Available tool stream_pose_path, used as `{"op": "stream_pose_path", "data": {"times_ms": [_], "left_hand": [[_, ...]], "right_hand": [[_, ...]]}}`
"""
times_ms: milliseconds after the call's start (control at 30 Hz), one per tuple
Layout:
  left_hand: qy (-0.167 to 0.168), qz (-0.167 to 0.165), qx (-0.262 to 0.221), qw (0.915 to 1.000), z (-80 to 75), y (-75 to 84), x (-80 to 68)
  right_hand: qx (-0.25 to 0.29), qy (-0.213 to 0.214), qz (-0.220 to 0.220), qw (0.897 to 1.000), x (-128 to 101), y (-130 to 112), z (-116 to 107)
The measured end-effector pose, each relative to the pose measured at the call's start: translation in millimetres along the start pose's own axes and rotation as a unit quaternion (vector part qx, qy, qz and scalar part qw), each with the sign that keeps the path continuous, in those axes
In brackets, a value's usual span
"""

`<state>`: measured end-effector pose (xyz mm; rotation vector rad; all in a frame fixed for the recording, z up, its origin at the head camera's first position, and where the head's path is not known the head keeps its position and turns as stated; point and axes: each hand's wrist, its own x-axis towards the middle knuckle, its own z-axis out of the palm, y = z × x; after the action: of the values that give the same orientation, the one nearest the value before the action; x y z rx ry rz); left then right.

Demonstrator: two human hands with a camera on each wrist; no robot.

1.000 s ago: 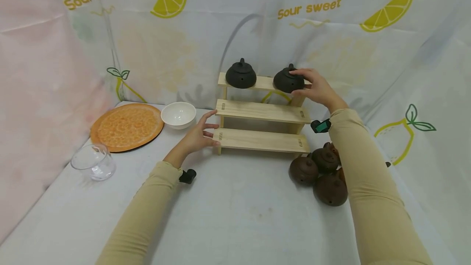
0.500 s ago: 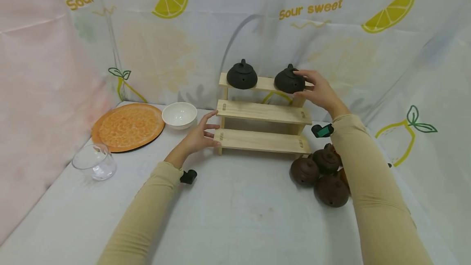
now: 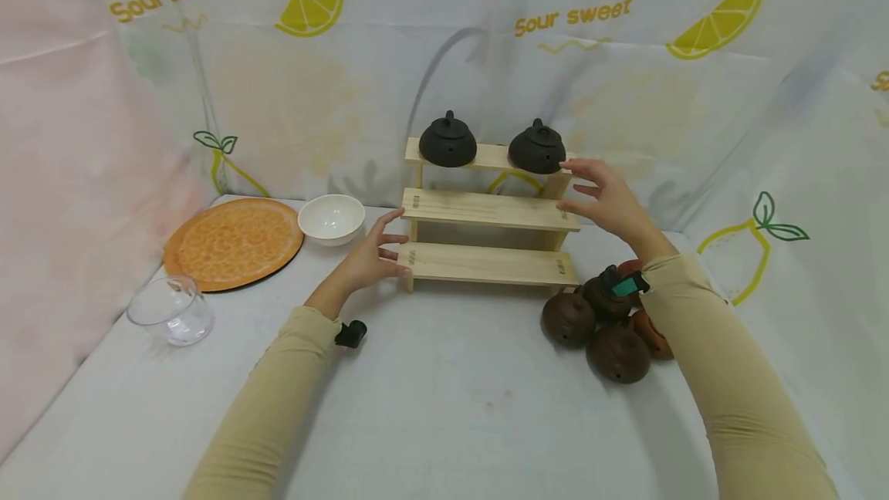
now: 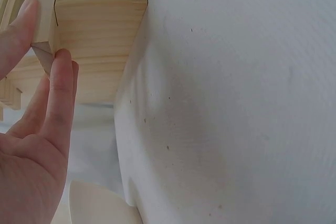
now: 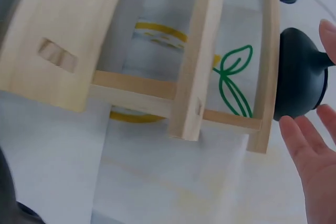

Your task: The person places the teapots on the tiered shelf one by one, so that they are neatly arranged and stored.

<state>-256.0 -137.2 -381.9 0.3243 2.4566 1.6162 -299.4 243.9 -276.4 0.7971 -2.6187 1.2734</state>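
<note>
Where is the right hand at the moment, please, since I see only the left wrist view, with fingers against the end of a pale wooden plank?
Observer: The right hand is open beside a round black clay teapot, gripping nothing.
Operator: Where does that teapot stand?
Observer: On the right of the top step of the pale three-step wooden rack.
Operator: Is anything else up there?
Observer: A second black teapot stands at the left end of the same step.
Operator: Are there more pots?
Observer: Several brown clay teapots are clustered on the white table by the rack's right foot.
</note>
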Motion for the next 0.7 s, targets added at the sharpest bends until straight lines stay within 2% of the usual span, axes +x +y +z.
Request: {"op": "stream_pose_path", "data": {"times_ms": [200, 367, 700], "left_hand": [[0.000, 0.000, 0.004, 1.0000, -0.5, -0.4, 0.4], [0.004, 0.002, 0.004, 1.0000, 0.7, -1.2, 0.6], [0.005, -0.001, 0.007, 1.0000, 0.0, -1.6, 1.0]], "right_hand": [[-0.015, 0.003, -0.010, 1.000, -23, -2, 5], [-0.021, 0.007, -0.042, 0.999, -41, 0, 9], [-0.011, -0.017, -0.061, 0.998, -76, 6, 19]]}}
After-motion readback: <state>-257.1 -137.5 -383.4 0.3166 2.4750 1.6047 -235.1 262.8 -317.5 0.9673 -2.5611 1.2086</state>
